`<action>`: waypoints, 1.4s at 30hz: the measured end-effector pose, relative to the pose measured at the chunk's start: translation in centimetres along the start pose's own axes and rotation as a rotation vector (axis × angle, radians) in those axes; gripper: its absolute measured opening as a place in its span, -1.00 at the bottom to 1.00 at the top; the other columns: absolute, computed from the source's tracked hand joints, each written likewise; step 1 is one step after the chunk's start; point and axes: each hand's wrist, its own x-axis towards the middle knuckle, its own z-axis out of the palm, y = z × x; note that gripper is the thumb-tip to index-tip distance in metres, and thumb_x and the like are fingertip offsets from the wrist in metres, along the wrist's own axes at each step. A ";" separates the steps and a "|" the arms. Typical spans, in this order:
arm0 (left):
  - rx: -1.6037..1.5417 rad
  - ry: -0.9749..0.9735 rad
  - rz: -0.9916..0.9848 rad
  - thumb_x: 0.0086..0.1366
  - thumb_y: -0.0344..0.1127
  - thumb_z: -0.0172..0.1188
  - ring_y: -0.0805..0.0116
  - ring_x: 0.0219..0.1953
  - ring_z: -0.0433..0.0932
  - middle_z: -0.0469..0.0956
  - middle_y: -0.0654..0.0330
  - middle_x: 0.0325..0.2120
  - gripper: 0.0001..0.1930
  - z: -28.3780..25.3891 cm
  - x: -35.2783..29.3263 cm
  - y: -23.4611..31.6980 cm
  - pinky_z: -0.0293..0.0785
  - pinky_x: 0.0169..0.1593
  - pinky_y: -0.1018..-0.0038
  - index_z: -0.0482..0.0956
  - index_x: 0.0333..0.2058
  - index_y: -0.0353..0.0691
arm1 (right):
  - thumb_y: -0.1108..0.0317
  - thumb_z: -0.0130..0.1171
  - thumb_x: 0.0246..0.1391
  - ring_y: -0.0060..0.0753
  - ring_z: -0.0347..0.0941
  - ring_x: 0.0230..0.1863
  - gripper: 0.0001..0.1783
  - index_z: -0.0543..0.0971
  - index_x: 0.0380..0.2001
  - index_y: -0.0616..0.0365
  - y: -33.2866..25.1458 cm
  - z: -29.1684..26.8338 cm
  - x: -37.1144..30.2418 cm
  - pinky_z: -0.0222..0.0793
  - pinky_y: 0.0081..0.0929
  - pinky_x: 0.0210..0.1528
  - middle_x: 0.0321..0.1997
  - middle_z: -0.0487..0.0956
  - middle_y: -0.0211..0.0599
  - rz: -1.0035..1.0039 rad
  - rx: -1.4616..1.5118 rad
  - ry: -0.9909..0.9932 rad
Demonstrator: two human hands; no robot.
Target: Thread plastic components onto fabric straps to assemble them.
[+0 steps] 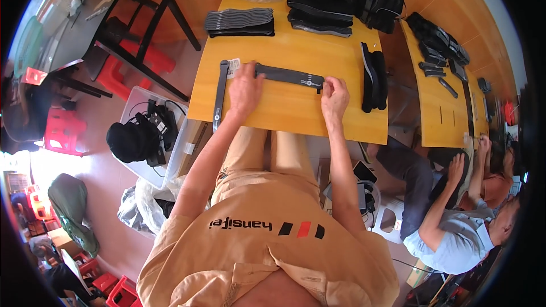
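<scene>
1. Forearms both angled up from below, bare, over the near edge of the yellow table [290,112].
2. Left hand [245,90] bent over the left end of a dark grey strap [287,75], fingers curled inward; cannot tell whether pinching or merely pressing.
3. Right hand [334,98] at the opposite end, thumb and fingers closed on the strap's tip, wrist turned slightly inward.
4. To the left, a second strap [220,94], with a white label [234,68] between it and the left hand.
5. Beyond the hands, a stack of grey straps [239,21] and, beside it, a pile of dark bands [319,18]; at the right table edge, folded black bands [373,78].
6. Below left of the table, a white bin [126,158] with black gear inside; off right, a seated co-worker [455,239].
7. Long axis of the dark grey strap left to right, dipping slightly rightward, printed end by the right hand; second strap's axis running near to far, roughly crosswise to it.
</scene>
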 end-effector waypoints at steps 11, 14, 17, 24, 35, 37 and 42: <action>0.472 -0.205 0.478 0.19 0.21 -0.08 0.20 0.33 -0.08 -0.02 0.07 0.28 -0.18 2.8 -2.1 -1.0 -0.17 0.31 0.12 0.04 0.24 -0.30 | -0.02 -0.08 0.14 -0.19 -0.16 0.40 -0.25 0.06 0.27 0.19 -1.0 1.6 -3.0 -0.33 0.03 0.34 0.39 -0.04 -0.16 -0.272 -0.511 -0.529; 0.486 -0.228 0.428 0.20 0.23 -0.10 0.19 0.34 -0.09 -0.03 0.04 0.28 -0.17 3.1 -2.0 -1.0 -0.18 0.31 0.11 0.03 0.24 -0.31 | -0.02 -0.09 0.15 -0.22 -0.17 0.41 -0.26 0.05 0.28 0.17 -1.3 1.5 -3.1 -0.35 0.02 0.34 0.40 -0.06 -0.17 -0.242 -0.533 -0.569; 0.245 -0.261 0.347 0.25 0.18 -0.09 0.13 0.33 -0.08 -0.02 -0.04 0.27 -0.21 2.9 -1.9 -1.0 -0.17 0.31 0.14 0.06 0.22 -0.36 | 0.01 -0.11 0.16 -0.18 -0.19 0.41 -0.29 0.07 0.27 0.17 -1.2 1.2 -2.9 -0.36 0.02 0.34 0.40 -0.06 -0.18 -0.211 -0.480 -0.590; -0.529 0.166 -0.153 0.28 -0.23 0.05 0.22 -0.07 0.45 0.49 0.03 -0.15 -0.68 -7.0 -4.5 -1.9 0.34 -0.01 0.38 0.44 -0.06 -0.29 | 0.21 0.13 0.00 0.05 0.10 0.23 -0.38 0.29 0.14 0.18 -7.5 1.6 -5.8 -0.08 -0.02 0.26 0.25 0.17 0.01 -0.391 -0.105 -0.495; -1.246 0.082 -0.871 0.32 -0.14 0.00 0.41 -0.25 0.49 0.55 0.14 -0.27 -0.70 -9.9 -14.7 -9.0 0.43 -0.16 0.51 0.50 -0.21 -0.27 | 0.54 0.24 -0.24 -0.12 0.27 0.09 -0.40 0.48 0.00 -0.04 -14.2 9.5 -10.3 0.22 -0.23 0.10 0.02 0.37 -0.18 -0.849 0.098 -0.589; -1.393 -0.027 -0.899 0.32 -0.14 0.00 0.39 -0.23 0.50 0.54 0.11 -0.26 -0.70 -9.1 -14.6 -8.4 0.44 -0.15 0.49 0.48 -0.20 -0.28 | 0.55 0.24 -0.25 -0.12 0.31 0.04 -0.42 0.51 -0.03 -0.02 -14.2 9.2 -10.1 0.27 -0.24 0.05 -0.03 0.40 -0.18 -0.849 0.111 -0.570; -1.854 -0.306 -0.776 0.32 -0.13 -0.01 0.29 -0.19 0.49 0.50 0.03 -0.25 -0.70 -8.0 -13.5 -7.3 0.43 -0.07 0.45 0.45 -0.19 -0.26 | 0.65 0.19 -0.30 -0.15 0.39 -0.09 -0.42 0.53 -0.06 0.06 -15.3 6.0 -9.9 0.41 -0.35 -0.10 -0.14 0.41 -0.18 -0.649 0.287 -0.572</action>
